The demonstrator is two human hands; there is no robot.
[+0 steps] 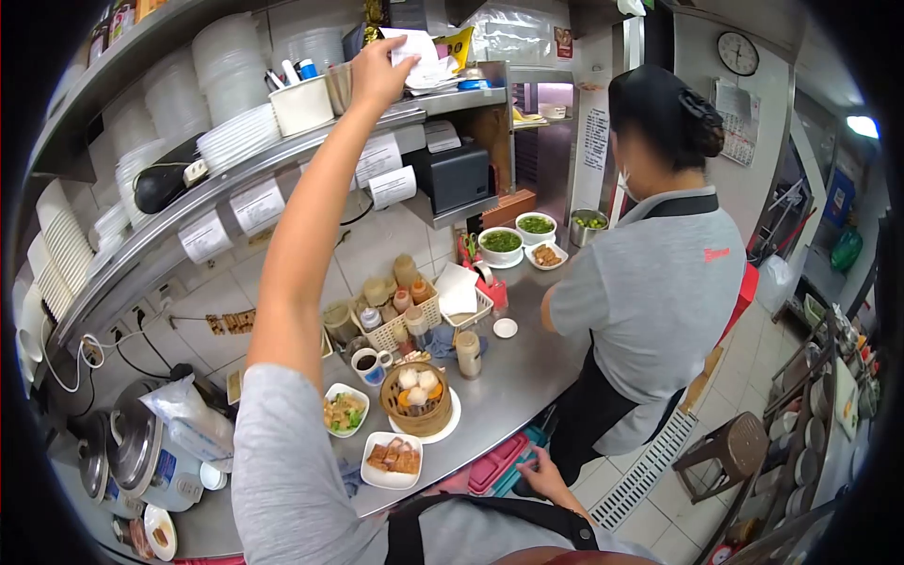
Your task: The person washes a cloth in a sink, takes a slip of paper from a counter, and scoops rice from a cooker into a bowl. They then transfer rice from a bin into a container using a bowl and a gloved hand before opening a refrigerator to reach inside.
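Observation:
My left hand [384, 75] is raised to the upper shelf, fingers closed on a white paper slip [414, 55]. More papers lie right beneath it. Low by the counter's front edge, my right hand [548, 476] hangs with fingers loosely apart and nothing visible in them. Close to it are pink [496, 463] and teal trays below the counter. Below my raised arm, a bamboo steamer [415, 397] with white buns rests on a white plate [454, 421]. Beside it stand a dish of sliced meat [393, 460] and a bowl of greens and meat [346, 411].
A co-worker [650, 245] in a grey shirt stands at the counter on the right, near two bowls of green soup [500, 243]. A basket of bottles [400, 311] sits against the wall. A black printer [456, 177] hangs under the shelf. Rice cookers [155, 452] stand at left.

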